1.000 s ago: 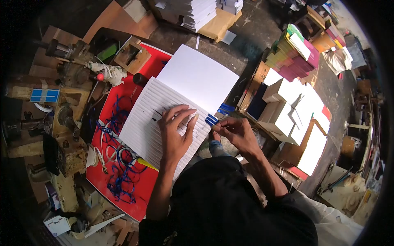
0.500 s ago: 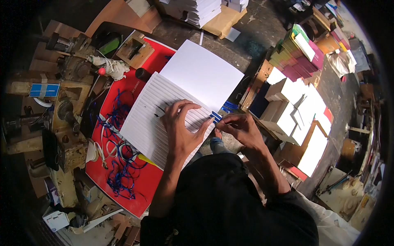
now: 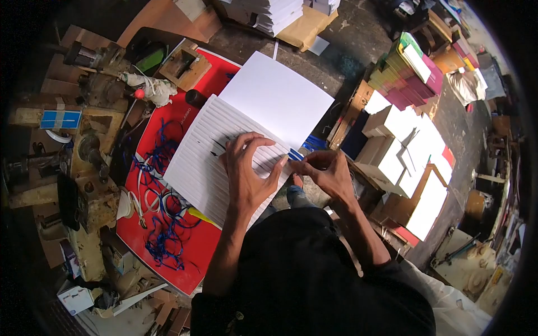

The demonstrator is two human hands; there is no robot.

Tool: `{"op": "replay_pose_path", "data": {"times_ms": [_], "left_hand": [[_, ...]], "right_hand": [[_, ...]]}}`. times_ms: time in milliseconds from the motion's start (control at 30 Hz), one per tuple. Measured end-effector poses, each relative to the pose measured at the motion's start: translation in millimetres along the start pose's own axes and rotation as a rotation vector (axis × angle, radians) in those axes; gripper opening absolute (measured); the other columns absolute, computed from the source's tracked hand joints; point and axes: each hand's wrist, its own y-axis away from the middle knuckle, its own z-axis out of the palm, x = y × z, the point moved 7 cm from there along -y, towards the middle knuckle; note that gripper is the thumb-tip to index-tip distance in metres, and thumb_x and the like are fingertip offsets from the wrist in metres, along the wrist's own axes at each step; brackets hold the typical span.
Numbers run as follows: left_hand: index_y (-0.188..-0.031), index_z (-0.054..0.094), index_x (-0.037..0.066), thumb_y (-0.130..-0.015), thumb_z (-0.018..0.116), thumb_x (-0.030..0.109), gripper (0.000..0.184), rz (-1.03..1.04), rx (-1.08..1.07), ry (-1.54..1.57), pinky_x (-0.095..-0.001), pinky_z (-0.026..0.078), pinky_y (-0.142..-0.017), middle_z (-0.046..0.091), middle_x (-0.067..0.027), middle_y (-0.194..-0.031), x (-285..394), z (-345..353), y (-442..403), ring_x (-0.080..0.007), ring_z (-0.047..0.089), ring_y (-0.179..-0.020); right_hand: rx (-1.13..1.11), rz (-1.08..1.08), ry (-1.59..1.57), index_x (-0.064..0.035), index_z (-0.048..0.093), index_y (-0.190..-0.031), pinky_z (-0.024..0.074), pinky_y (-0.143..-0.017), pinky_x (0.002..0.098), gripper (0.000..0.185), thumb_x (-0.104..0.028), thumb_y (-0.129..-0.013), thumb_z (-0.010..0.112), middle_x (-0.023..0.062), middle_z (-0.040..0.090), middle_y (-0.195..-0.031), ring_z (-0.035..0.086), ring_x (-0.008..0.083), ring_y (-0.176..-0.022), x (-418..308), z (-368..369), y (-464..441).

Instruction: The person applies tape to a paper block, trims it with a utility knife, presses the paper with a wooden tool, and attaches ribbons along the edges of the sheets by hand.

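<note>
Stacked white paper booklets lie fanned in overlapping rows, their edges forming a ribbed surface (image 3: 196, 145), with a blank white page (image 3: 280, 95) spread at the top. My left hand (image 3: 249, 171) rests over the ribbed edges, fingers curved and apart, its thumb near the blue strips. Short blue-and-white strips (image 3: 295, 154) stick out at the right edge of the paper. My right hand (image 3: 328, 171) pinches at these strips with thumb and fingertips. Tangled blue and white ribbon (image 3: 162, 246) lies on the red board (image 3: 196, 263) below left.
Metal machinery (image 3: 92, 157) stands at the left. A wooden block (image 3: 185, 66) sits at the red board's top. Stacks of white books (image 3: 386, 157) and coloured books (image 3: 409, 73) are at the right. More paper stacks (image 3: 269, 14) stand at the top.
My left hand has shifted right toward the blue strips. My right hand has drawn closer to the paper's edge, and less of the strips shows. The paper sits slightly higher and further right in view.
</note>
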Motion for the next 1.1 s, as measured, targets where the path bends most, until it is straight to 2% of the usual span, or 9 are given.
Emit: {"op": "replay_pose_path", "data": {"times_ms": [133,167,333,400,500,567,700,900,1100], "left_hand": [[-0.102,0.068,0.010,-0.074,0.083,0.019,0.033,-0.019,-0.007,0.107,-0.0497,0.035,-0.103,0.061,-0.0069,-0.116,-7.7,1.2,1.1,-0.0310,0.053,-0.118],[-0.104,0.069,0.007,-0.075,0.083,0.011,0.033,0.050,0.039,0.096,-0.0392,0.049,-0.089,0.068,-0.0123,-0.108,-2.3,-8.4,1.7,-0.0301,0.064,-0.101],[-0.105,0.068,0.003,-0.085,0.076,0.007,0.022,-0.320,0.714,0.011,-0.0281,0.047,-0.067,0.071,-0.0043,-0.100,-77.6,-142.7,75.6,-0.0138,0.064,-0.084],[-0.108,0.067,0.004,-0.086,0.074,0.005,0.023,-0.400,0.732,-0.072,-0.0256,0.048,-0.066,0.070,-0.0040,-0.099,-159.3,-167.8,126.4,-0.0125,0.064,-0.082],[-0.110,0.066,0.004,-0.084,0.071,0.001,0.027,-0.547,0.280,-0.024,-0.0315,0.053,-0.075,0.070,-0.0058,-0.098,-228.0,-142.6,167.9,-0.0198,0.066,-0.086],[-0.106,0.067,0.002,-0.080,0.069,-0.003,0.027,-0.059,0.108,-0.629,-0.0396,0.054,-0.084,0.070,-0.0089,-0.099,-190.6,-128.6,157.4,-0.0299,0.065,-0.092],[-0.108,0.069,0.002,-0.081,0.073,0.002,0.028,-0.130,0.030,-0.422,-0.0494,0.045,-0.103,0.066,-0.0199,-0.119,-243.1,-118.3,173.0,-0.0408,0.058,-0.118],[-0.092,0.075,0.006,-0.080,0.076,0.007,0.012,-0.308,-0.202,-0.297,-0.0380,0.054,-0.077,0.071,-0.0165,-0.092,-276.0,-138.8,160.2,-0.0307,0.068,-0.087],[-0.096,0.080,0.002,-0.086,0.081,0.017,0.018,-0.516,0.345,-0.087,-0.0265,0.048,-0.058,0.075,-0.0086,-0.075,-178.0,-240.4,135.3,-0.0102,0.062,-0.060]], "right_hand": [[-0.090,0.009,-0.139,0.0011,0.078,-0.097,0.0538,-0.068,0.0296,0.018,-0.013,-0.085,0.076,0.0080,0.075,-0.080,0.068,0.0149,-0.069,20.3,-1.2,-0.9],[-0.099,-0.003,-0.136,0.0017,0.078,-0.101,0.0562,-0.078,0.0310,0.022,-0.012,-0.084,0.077,0.0117,0.077,-0.090,0.072,0.0171,-0.081,20.0,-7.5,2.0],[0.016,0.027,-0.069,0.0042,0.070,-0.116,0.0525,-0.096,0.0385,0.040,-0.020,-0.084,0.077,0.0147,0.074,-0.110,0.070,0.0234,-0.105,36.2,-34.1,23.0],[0.064,0.078,-0.030,0.0028,0.070,-0.114,0.0522,-0.095,0.0372,0.039,-0.020,-0.083,0.077,0.0134,0.074,-0.109,0.070,0.0229,-0.103,46.8,-45.1,23.7],[0.054,0.037,-0.140,0.0003,0.071,-0.112,0.0522,-0.093,0.0358,0.035,-0.021,-0.084,0.077,0.0113,0.074,-0.107,0.069,0.0215,-0.100,39.3,-40.1,23.0],[0.049,0.019,-0.128,-0.0002,0.071,-0.110,0.0515,-0.093,0.0353,0.034,-0.021,-0.084,0.077,0.0107,0.074,-0.106,0.069,0.0209,-0.099,21.7,-31.9,25.1],[0.018,-0.082,-0.017,-0.0009,0.072,-0.108,0.0493,-0.095,0.0347,0.030,-0.019,-0.085,0.075,0.0096,0.074,-0.104,0.067,0.0194,-0.099,-22.2,-11.3,27.9],[0.032,-0.196,0.153,0.0006,0.072,-0.105,0.0502,-0.090,0.0328,0.024,-0.014,-0.086,0.073,0.0109,0.074,-0.102,0.067,0.0183,-0.096,-48.9,-5.1,48.5],[-0.230,-0.253,-0.095,0.0016,0.073,-0.104,0.0532,-0.088,0.0304,0.020,0.003,-0.085,0.068,0.0113,0.074,-0.101,0.069,0.0167,-0.095,-61.0,48.4,81.6]]}}
